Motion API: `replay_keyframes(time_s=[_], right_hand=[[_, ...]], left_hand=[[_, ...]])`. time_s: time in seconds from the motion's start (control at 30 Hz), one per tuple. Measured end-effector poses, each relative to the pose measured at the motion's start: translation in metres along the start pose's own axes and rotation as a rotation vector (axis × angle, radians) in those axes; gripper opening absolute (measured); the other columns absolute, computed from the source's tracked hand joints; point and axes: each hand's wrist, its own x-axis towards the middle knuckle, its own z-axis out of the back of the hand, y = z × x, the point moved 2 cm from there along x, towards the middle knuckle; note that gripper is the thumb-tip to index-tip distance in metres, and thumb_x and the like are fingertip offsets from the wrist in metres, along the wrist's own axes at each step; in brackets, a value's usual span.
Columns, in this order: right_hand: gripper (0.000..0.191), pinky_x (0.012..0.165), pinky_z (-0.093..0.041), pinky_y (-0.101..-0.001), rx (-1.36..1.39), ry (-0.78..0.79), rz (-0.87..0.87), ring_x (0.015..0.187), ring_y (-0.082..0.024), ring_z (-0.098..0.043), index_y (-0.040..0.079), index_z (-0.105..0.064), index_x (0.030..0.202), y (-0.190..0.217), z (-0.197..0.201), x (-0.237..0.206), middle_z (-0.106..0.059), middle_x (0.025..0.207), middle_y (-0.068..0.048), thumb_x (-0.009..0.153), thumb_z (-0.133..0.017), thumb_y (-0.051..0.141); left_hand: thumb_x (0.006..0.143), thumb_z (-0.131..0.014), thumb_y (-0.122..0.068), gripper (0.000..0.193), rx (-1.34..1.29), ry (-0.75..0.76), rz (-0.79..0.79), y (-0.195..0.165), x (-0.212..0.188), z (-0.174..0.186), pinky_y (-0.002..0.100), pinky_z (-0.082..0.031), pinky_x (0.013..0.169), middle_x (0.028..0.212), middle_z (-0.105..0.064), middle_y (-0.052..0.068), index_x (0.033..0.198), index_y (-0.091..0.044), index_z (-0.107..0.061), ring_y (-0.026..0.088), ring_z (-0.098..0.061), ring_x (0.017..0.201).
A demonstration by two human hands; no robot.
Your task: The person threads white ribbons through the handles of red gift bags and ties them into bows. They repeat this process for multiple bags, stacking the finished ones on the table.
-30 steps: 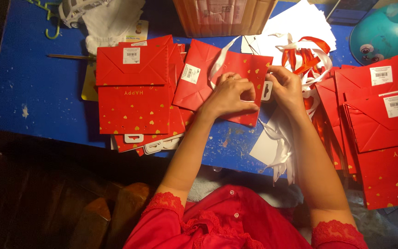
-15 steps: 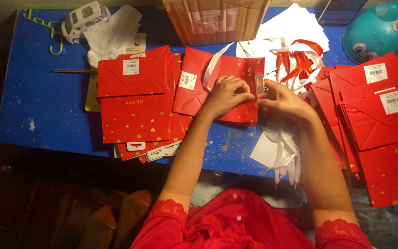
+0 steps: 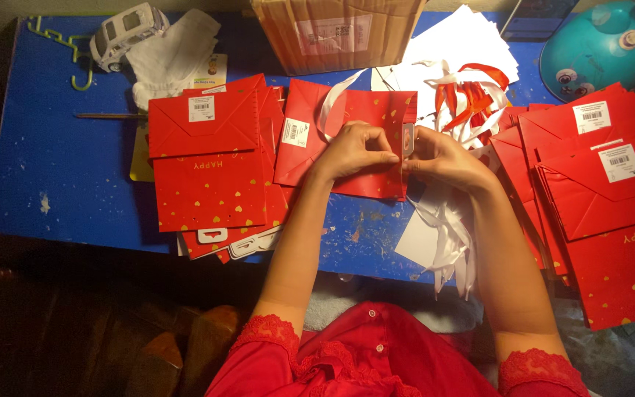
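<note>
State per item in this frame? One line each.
left hand: pressing the red gift bag
right hand: pinching the bag's top edge
red gift bag: folded flat
white ribbon: looped across the bag
left bag stack: flat, piled
cardboard box: closed

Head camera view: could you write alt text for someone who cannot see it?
Two bare hands, left hand and right hand, pinch the edge of a flat red paper bag on a blue table. Stacks of red bags lie either side.

Both bare forearms reach forward and converge. The left hand (image 3: 358, 151) lies palm down with fingers curled. The right hand (image 3: 442, 158) meets it, fingertips pinched together.
</note>
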Motion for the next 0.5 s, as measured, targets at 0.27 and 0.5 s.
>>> replay_keyframes(time_s=[0.27, 0.5], right_hand=[[0.039, 0.069, -0.051, -0.0230, -0.264, -0.160, 0.160, 0.085, -0.006, -0.061, 0.006, -0.062, 0.126, 0.003, -0.006, 0.000, -0.068, 0.100, 0.000, 0.088, -0.065, 0.000], [0.028, 0.060, -0.045, -0.0230, -0.153, -0.131, 0.051, 0.073, -0.005, -0.057, 0.004, -0.069, 0.114, -0.009, -0.005, -0.004, -0.067, 0.086, 0.002, 0.088, -0.061, 0.001]], left_hand=[[0.079, -0.083, -0.027, 0.018, 0.143, 0.006, -0.028, 0.006, -0.005, -0.006, 0.042, -0.040, 0.108, 0.080, -0.077, 0.004, 0.081, -0.011, -0.075, 0.021, -0.072, 0.083], [0.080, -0.081, -0.025, 0.015, 0.258, -0.052, -0.036, -0.001, -0.013, -0.019, 0.048, -0.031, 0.119, 0.081, -0.078, 0.001, 0.082, -0.012, -0.074, 0.021, -0.073, 0.086]])
